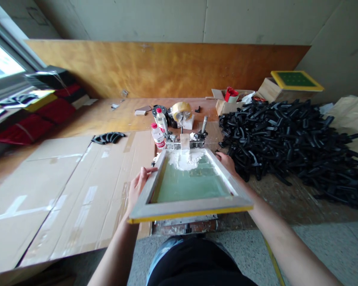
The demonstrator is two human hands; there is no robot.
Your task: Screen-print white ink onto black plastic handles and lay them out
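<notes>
Head view: a wooden screen frame (pixel 191 209) with a yellow edge sits low and centred, its near side raised and its far rail at a hinged clamp (pixel 185 142) at 12 o'clock. The left hand (pixel 140 184) wraps the frame's rail at 9 o'clock, fingers curled over the top and closed around the wood. The right hand (pixel 226 162) lies across the far corner at 2 o'clock, fingers together; its thumb is hidden, so a pinch cannot be confirmed. Green mesh (pixel 191 184) fills the frame, with white paste (pixel 181 161) gathered along its far edge.

Even support from both sides seems the best handling here, since a lift from one hand alone could twist the frame against its hinge. A shallow, steady angle should help keep the paste from creeping across the mesh.

Around the frame, two bottles (pixel 161 123) and a tape roll (pixel 180 111) stand on the tabletop (pixel 107 115) at 11 to 12 o'clock. Cardboard (pixel 77 190) lies at 9 o'clock, and a heap of black plastic parts (pixel 286 147) spreads from 2 to 3 o'clock.
</notes>
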